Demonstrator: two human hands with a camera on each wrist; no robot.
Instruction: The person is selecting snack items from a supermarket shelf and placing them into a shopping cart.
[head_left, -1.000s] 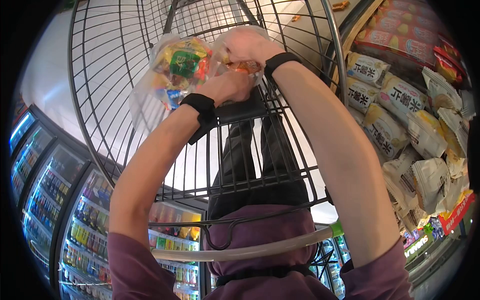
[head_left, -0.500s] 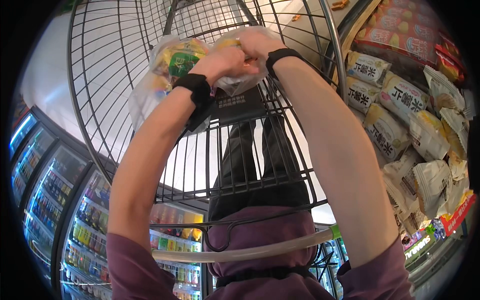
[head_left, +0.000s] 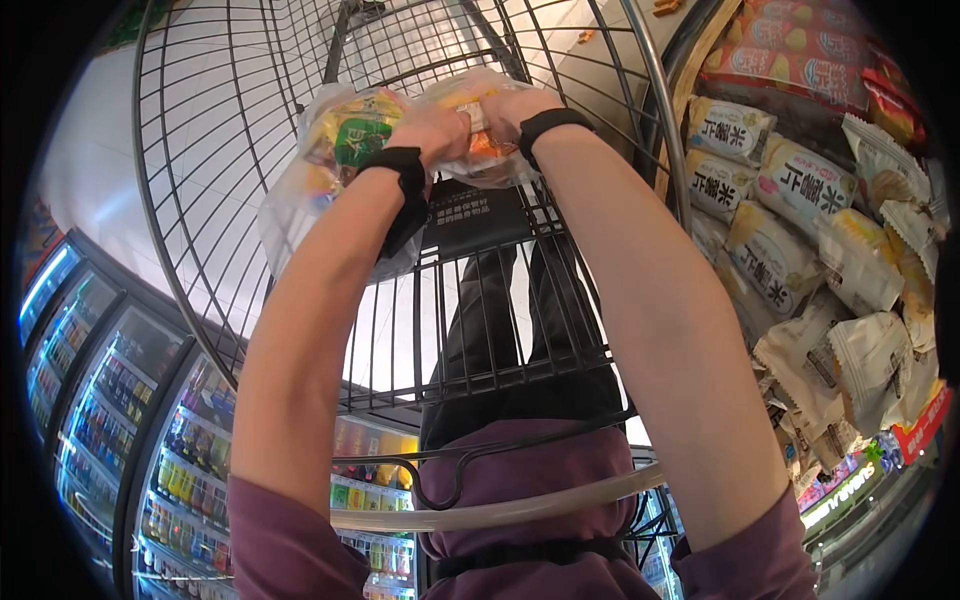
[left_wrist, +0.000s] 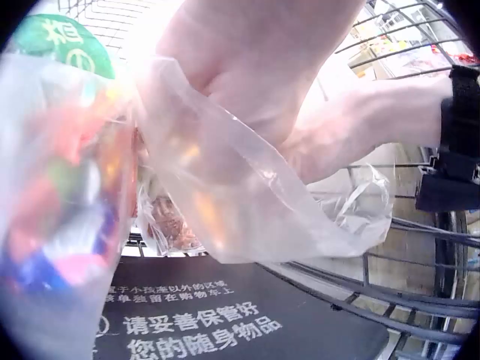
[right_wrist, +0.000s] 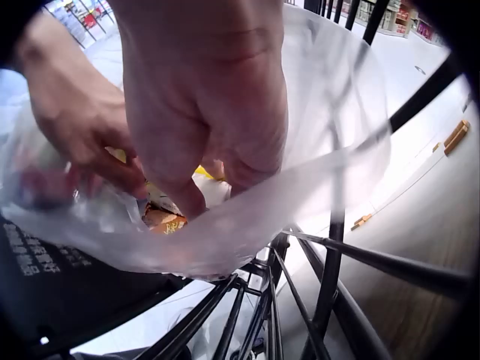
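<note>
A clear plastic bag (head_left: 492, 172) with orange, yellow and white snack packets lies in the cart's front. My left hand (head_left: 434, 134) is in its mouth, fingers curled against a packet; in the left wrist view the bag's film (left_wrist: 247, 214) partly covers that hand (left_wrist: 247, 75). My right hand (head_left: 515, 110) reaches in from the other side. In the right wrist view the right hand (right_wrist: 210, 105) points down, fingers bent around a yellow-and-white packet (right_wrist: 213, 185), some fingertips hidden. A second filled bag (head_left: 325, 180) with a green-labelled packet (head_left: 362, 141) lies beside the left hand.
The wire cart (head_left: 160, 200) surrounds the bags, with a black printed panel (head_left: 465, 215) below them. Its handle (head_left: 510, 512) crosses near the body. White snack packs (head_left: 805, 185) fill a shelf at right; drink fridges (head_left: 110, 370) stand at left.
The left hand has come up from low by the bag to its mouth, then shifted slightly left. The right hand has moved slightly down, and more of the orange and yellow packets shows between the hands.
</note>
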